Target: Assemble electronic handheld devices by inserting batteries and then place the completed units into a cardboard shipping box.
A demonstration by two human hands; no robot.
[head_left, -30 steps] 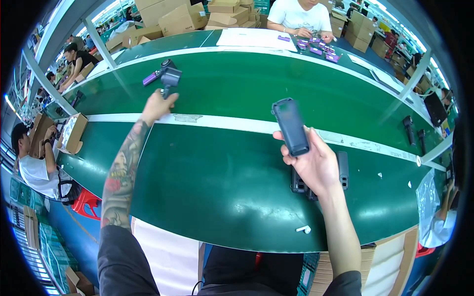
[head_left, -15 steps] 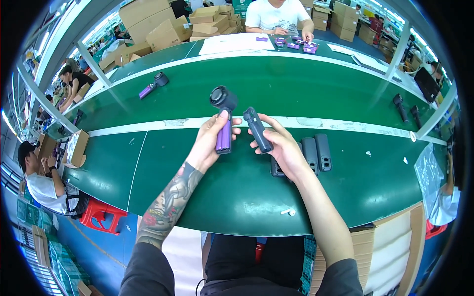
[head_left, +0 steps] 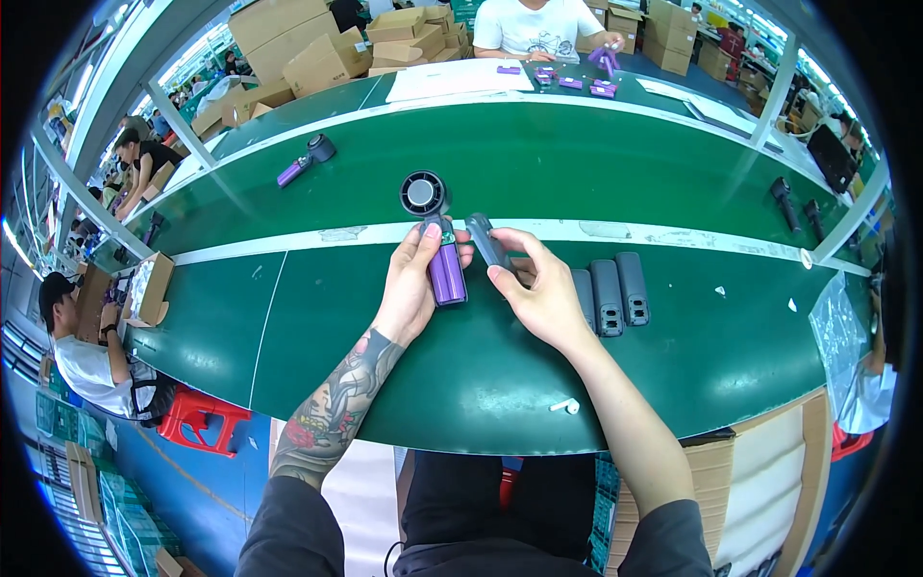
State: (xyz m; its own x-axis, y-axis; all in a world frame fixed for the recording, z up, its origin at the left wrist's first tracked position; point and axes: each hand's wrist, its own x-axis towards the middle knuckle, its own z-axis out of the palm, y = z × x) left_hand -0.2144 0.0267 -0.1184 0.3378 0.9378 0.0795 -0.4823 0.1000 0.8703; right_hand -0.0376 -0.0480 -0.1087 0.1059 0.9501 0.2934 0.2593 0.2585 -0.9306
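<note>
My left hand [head_left: 409, 293] is closed round the handle of a small handheld fan [head_left: 423, 194], held upright above the green table. Its round dark head faces me, and a purple battery [head_left: 448, 276] shows in the uncovered handle below. Just to the right, my right hand [head_left: 546, 296] grips a long grey handle cover [head_left: 487, 240] between thumb and fingers. The cover is tilted, its top close to the fan's neck but apart from it. Beyond that hand, several similar grey covers [head_left: 606, 296] lie side by side, one partly hidden by my hand.
White earbuds [head_left: 567, 407] lie near the front edge. A white strip [head_left: 356, 238] divides my table from the far green surface, where another purple-handled fan [head_left: 306, 162] lies. A cardboard box [head_left: 149, 291] stands left; clear plastic [head_left: 836, 322] hangs right. Across, a person handles purple parts.
The fan has turned in my left hand, so its round grille now faces me. My right hand has rolled the cover to its smooth side. The person opposite has lifted a purple part.
</note>
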